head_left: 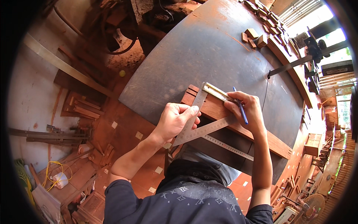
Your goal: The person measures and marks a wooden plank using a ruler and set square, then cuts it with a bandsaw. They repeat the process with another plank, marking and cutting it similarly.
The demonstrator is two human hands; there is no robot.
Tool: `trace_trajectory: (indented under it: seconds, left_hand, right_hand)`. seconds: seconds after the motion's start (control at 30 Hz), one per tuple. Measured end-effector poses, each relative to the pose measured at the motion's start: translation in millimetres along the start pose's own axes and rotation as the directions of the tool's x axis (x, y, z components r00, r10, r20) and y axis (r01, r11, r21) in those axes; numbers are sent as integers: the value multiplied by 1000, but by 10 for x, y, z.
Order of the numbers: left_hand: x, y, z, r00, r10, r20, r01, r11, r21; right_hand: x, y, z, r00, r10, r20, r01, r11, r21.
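Note:
A metal triangle square point(203, 130) lies over a reddish-brown wooden board point(238, 121), with its thick pale stock along the board's far edge. Dark slots show at the board's left end. My left hand point(175, 121) pinches one metal arm of the square between thumb and fingers, close to that end. My right hand point(248, 108) is closed around a blue pen point(241, 108), and its fingers rest at the right end of the stock. Its palm hides where the square's other arm ends. The board rests near the front edge of a dark flat worktable point(179, 63).
A printed measuring strip point(227, 147) runs along the table's near side. Small wood blocks point(255, 37) sit at the far right, by a long wooden rail point(291, 71). A metal arm point(291, 66) reaches over the table. Wood offcuts point(84, 106) are stacked on the floor at left.

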State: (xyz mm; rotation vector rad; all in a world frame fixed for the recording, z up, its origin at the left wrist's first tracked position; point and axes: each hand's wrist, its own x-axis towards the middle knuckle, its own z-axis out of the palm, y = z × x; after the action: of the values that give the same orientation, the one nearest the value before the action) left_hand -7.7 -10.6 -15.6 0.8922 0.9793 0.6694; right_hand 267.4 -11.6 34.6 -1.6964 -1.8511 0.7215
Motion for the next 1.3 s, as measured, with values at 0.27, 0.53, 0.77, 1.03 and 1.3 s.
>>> trace_trajectory:
  seconds: [0.27, 0.53, 0.77, 1.03, 1.3]
  left_hand:
    - [-3, 16, 31, 1000, -4, -23, 4, 1000, -22]
    - [3, -7, 27, 999, 31, -15, -31, 999, 9]
    - [13, -27, 31, 999, 34, -32, -33, 999, 23]
    - [10, -20, 50, 1000, 11, -22, -12, 999, -46]
    - [3, -5, 38, 999, 11, -35, -12, 1000, -23]
  right_hand:
    - [-16, -4, -2, 1000, -11, -15, 10, 998, -54]
    - [-18, 3, -23, 998, -58, -15, 57, 996, -74]
    - [419, -336, 19, 984, -168, 63, 144, 949, 281]
    - [875, -583, 168, 941, -122, 316, 116, 992, 40]
    - [912, -647, 168, 937, -181, 298, 199, 979, -32]
